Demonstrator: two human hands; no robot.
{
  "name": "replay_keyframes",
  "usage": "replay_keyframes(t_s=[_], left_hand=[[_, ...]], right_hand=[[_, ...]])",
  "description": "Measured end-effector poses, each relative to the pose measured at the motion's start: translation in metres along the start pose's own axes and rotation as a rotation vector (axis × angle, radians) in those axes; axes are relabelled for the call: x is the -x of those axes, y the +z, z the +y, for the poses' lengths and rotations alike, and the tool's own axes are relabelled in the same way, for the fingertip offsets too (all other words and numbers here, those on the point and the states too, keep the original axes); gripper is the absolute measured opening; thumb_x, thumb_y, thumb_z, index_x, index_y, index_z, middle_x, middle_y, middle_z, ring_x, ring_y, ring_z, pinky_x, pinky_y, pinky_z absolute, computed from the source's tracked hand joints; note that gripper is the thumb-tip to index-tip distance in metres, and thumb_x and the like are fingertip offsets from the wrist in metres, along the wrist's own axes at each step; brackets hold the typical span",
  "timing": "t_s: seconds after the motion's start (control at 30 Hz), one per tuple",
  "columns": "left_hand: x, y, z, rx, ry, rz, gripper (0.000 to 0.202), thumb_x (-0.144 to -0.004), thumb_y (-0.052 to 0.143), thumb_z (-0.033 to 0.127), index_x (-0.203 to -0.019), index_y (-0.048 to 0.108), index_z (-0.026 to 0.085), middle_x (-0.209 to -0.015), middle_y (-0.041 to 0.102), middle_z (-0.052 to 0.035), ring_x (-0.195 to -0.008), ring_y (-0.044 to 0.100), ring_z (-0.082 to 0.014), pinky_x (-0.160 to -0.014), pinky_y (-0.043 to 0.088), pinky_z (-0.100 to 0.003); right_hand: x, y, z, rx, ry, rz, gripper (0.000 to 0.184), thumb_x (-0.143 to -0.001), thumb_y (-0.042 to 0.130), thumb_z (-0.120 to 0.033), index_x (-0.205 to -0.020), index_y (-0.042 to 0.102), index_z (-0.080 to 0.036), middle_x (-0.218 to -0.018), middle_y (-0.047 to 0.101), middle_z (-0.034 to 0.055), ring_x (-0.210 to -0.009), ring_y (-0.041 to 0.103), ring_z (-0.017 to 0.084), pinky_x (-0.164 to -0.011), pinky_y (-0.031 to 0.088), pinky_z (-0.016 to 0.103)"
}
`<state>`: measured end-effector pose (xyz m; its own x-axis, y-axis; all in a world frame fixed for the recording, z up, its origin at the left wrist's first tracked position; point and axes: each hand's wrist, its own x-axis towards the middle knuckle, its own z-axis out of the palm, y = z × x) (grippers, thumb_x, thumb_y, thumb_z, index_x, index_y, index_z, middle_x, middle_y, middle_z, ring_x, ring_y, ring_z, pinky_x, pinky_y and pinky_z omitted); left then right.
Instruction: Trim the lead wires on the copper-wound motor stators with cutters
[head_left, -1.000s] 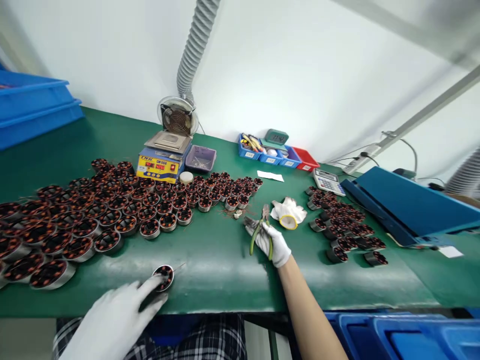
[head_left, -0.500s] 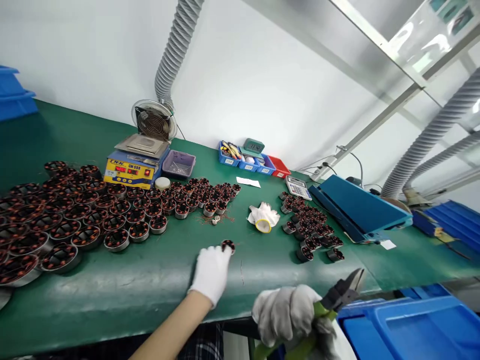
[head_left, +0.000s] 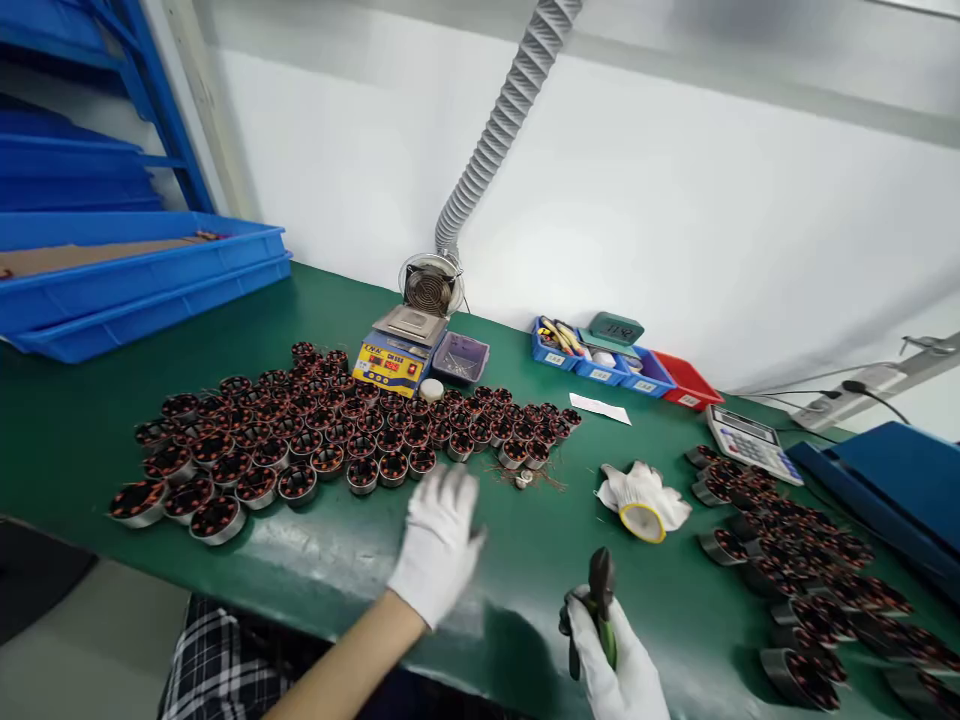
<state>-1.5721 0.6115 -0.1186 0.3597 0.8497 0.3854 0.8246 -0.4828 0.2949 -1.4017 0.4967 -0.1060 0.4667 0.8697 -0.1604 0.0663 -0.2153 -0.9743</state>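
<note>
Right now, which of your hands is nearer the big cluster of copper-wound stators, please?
Left. The left hand hovers just in front of the copper-wound stators; the right hand, holding green-handled cutters, is farther off to the right.

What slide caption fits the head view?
Gloved left hand hovers beside rows of copper-wound stators on a green bench; right hand grips green-handled cutters.

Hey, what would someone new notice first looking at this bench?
The big cluster of round copper-wound metal stators covers the green table's left half. The white-gloved left hand is spread open just in front of them, and the white-gloved right hand grips green-handled black cutting pliers at the near edge.
</note>
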Motion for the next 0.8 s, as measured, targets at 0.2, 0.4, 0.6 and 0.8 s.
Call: replay_keyframes(t_s=[0.2, 0.4, 0.6, 0.8], left_hand=[[-0.024, -0.027, -0.064, -0.262, -0.04, -0.077, 0.025, -0.076, 0.056, 0.027, -0.098, 0.062, 0.019, -0.122, 0.053, -0.013, -0.116, 0.041, -0.0377, -0.093, 0.034, -0.052], [-0.017, -0.021, -0.06, -0.273, 0.198, -0.109, 0.005, -0.072, 0.061, 0.018, -0.076, 0.064, 0.017, -0.125, 0.052, -0.0131, -0.119, 0.039, -0.0374, -0.097, 0.032, -0.051], [0.019, -0.031, -0.054, -0.168, 0.142, -0.103, 0.012, -0.077, 0.051, 0.011, -0.085, 0.059, 0.015, -0.115, 0.057, -0.0153, -0.11, 0.049, -0.0319, -0.091, 0.04, -0.046], [0.056, -0.05, -0.05, -0.19, -0.095, -0.356, 0.014, -0.083, 0.046, 0.016, -0.091, 0.057, 0.017, -0.096, 0.06, -0.0106, -0.077, 0.061, -0.0233, -0.068, 0.048, -0.035]], right_hand=[[0.002, -0.012, 0.018, -0.344, 0.226, -0.203, 0.04, -0.061, 0.068, -0.057, -0.069, 0.055, -0.019, -0.062, 0.059, 0.0027, -0.062, 0.059, 0.021, -0.059, 0.048, 0.032], [-0.025, -0.037, 0.023, -0.452, 0.428, -0.36, 0.031, -0.061, 0.075, -0.037, -0.073, 0.055, -0.017, -0.064, 0.063, 0.0043, -0.065, 0.065, 0.022, -0.066, 0.049, 0.038], [-0.094, -0.017, 0.0, -0.516, 0.037, -0.163, 0.04, -0.047, 0.079, -0.045, -0.066, 0.053, -0.021, -0.072, 0.065, 0.0019, -0.083, 0.063, 0.023, -0.087, 0.042, 0.042], [-0.069, 0.04, -0.015, 0.135, -0.054, -0.29, 0.023, -0.073, 0.06, -0.042, -0.074, 0.053, -0.02, -0.058, 0.055, -0.0015, -0.055, 0.053, 0.016, -0.06, 0.041, 0.031]])
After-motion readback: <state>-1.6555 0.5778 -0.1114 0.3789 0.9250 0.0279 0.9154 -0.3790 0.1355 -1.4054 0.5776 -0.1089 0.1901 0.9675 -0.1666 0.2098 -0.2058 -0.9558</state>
